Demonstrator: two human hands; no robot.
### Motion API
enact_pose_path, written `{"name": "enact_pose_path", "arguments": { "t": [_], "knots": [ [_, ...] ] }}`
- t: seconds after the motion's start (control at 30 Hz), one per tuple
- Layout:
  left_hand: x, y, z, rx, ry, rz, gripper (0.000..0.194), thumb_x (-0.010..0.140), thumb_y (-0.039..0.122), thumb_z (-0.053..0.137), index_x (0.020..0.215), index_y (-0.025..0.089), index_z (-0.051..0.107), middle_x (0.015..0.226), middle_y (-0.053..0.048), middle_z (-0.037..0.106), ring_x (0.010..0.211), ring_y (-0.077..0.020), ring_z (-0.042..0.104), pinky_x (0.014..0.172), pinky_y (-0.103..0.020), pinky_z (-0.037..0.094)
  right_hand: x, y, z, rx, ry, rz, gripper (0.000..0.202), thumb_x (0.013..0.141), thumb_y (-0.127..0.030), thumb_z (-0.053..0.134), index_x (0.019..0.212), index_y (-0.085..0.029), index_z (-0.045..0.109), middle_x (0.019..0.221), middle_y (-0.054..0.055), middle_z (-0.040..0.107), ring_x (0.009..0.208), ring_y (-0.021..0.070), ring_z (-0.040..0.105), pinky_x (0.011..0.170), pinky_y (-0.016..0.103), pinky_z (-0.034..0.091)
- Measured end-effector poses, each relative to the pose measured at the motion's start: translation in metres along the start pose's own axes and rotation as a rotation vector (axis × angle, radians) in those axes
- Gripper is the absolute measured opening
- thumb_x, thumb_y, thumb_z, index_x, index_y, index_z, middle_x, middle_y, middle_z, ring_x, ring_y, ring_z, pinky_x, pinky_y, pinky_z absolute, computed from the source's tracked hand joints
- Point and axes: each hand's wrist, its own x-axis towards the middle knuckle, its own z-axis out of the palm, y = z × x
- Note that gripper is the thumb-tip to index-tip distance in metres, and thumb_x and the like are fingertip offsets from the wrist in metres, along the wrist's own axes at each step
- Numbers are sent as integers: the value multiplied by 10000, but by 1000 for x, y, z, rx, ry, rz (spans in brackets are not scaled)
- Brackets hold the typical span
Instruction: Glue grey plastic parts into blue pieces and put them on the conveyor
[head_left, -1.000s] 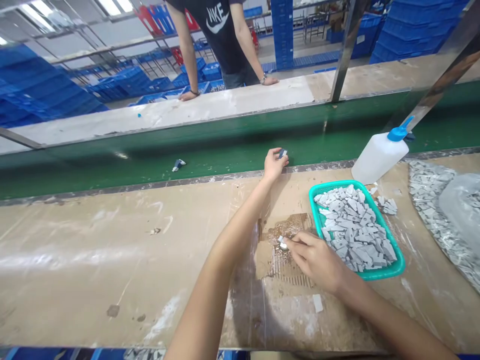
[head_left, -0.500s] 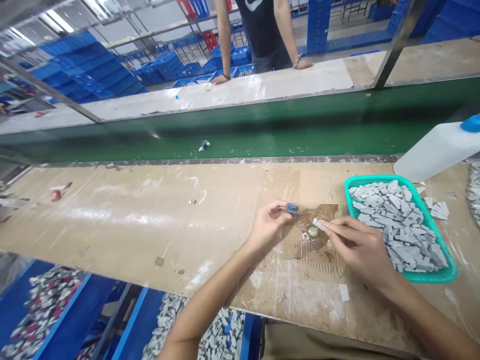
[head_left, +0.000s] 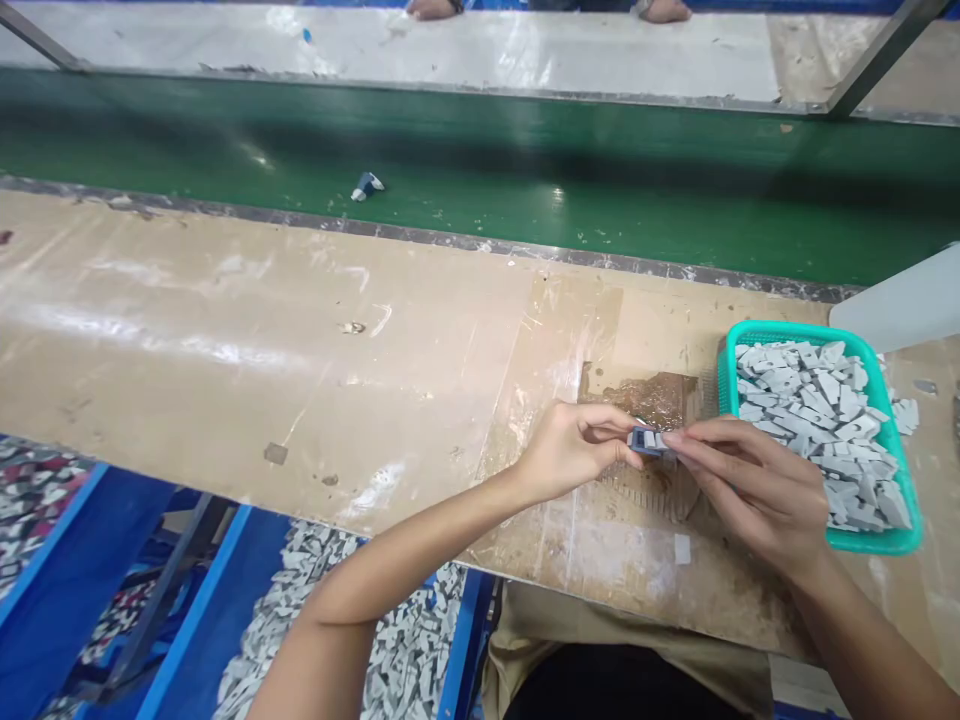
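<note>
Between thumb and fingers, my left hand [head_left: 581, 450] pinches a small dark blue plastic piece [head_left: 642, 440]. My right hand [head_left: 757, 490] is closed on a small light grey piece [head_left: 663, 441], its tip touching the blue one. Both hands meet over a stained, wet-looking cardboard patch [head_left: 660, 395] on the bench. Just right of my right hand stands a turquoise basket [head_left: 874, 543] full of light grey plastic pieces [head_left: 832, 410]. The round container seen earlier on the cardboard is largely hidden behind my hands.
A white jug [head_left: 904, 300] stands behind the basket. Beyond the bench runs a green belt [head_left: 480, 165] carrying a small blue-and-white piece [head_left: 367, 186]. Blue bins [head_left: 191, 600] of grey parts sit below the front edge. Another person's hands [head_left: 435, 9] rest on the far ledge.
My right hand has lifted the grey piece from beside the round container and brought it against the blue piece. My left hand has come rightward. The view has tilted down.
</note>
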Motion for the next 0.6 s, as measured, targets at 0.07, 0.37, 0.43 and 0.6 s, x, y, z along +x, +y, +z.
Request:
{"name": "enact_pose_path", "arguments": {
  "t": [0.07, 0.37, 0.43, 0.6],
  "knots": [
    [-1, 0, 1, -3, 1, 10, 121, 691, 198, 811, 806, 198, 774, 707, -21, 770, 752, -181, 764, 809, -325, 642, -1, 0, 0, -13, -15, 1, 565, 873, -17, 613, 1327, -350, 656, 1037, 61, 730, 861, 182, 723, 676, 292, 610],
    [-6, -10, 6, 6, 62, 94, 115, 721, 203, 795, 833, 192, 776, 810, -53, 795, 741, -192, 769, 782, -317, 660, -6, 4, 3, -47, -133, 10, 608, 891, 3, 597, 1408, -316, 584, 1072, 76, 688, 898, 167, 696, 676, 262, 596],
    [-7, -11, 8, 14, 84, 112, 100, 727, 219, 795, 822, 198, 773, 841, -55, 796, 743, -193, 768, 770, -314, 663, -5, 3, 3, -33, -139, 25, 578, 904, -17, 590, 1394, -324, 595, 1064, 68, 690, 901, 168, 701, 674, 262, 600],
    [-11, -13, 13, 5, 114, 167, 95, 736, 217, 784, 826, 195, 764, 825, -57, 793, 727, -192, 763, 721, -292, 662, -3, -3, 1, -2, -175, 62, 565, 907, -7, 586, 1385, -308, 598, 1059, 70, 664, 898, 157, 690, 671, 251, 590]
  ]
}}
